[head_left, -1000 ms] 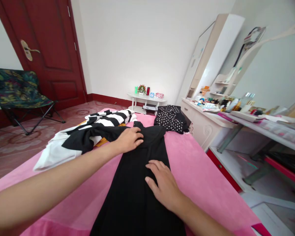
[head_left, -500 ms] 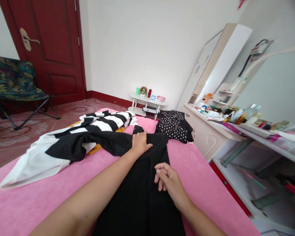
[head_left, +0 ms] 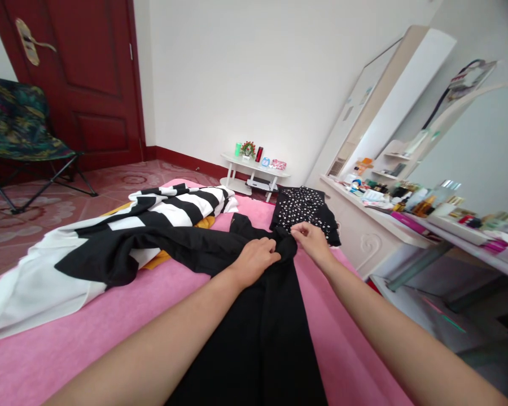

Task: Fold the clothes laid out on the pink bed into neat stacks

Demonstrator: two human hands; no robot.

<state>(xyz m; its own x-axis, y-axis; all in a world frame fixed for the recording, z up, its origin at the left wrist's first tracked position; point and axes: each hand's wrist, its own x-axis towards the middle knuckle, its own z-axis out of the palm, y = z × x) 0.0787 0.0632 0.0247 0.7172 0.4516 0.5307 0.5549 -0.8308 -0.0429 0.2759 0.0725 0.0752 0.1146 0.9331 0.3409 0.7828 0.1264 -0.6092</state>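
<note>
A long black garment (head_left: 245,344) lies lengthwise on the pink bed cover (head_left: 152,321), with one sleeve (head_left: 182,242) stretched to the left. My left hand (head_left: 256,262) rests on its upper part, fingers curled onto the cloth. At the far right shoulder, my right hand (head_left: 311,237) pinches the black cloth, which bunches up between the two hands. The sleeve's end lies over a black-and-white striped garment (head_left: 178,208). Just beyond my right hand is a black top with white dots (head_left: 300,206).
Some mustard-yellow cloth (head_left: 161,260) shows under the striped garment. On the right stands a dressing table (head_left: 376,217) crowded with bottles. A low white table (head_left: 254,164) stands past the bed's far end. A folding chair (head_left: 21,129) is by the red door (head_left: 88,73).
My right hand has moved forward and right, from above the garment to its shoulder, and now pinches cloth. My left hand has come slightly nearer and right. The shoulder cloth has bunched up.
</note>
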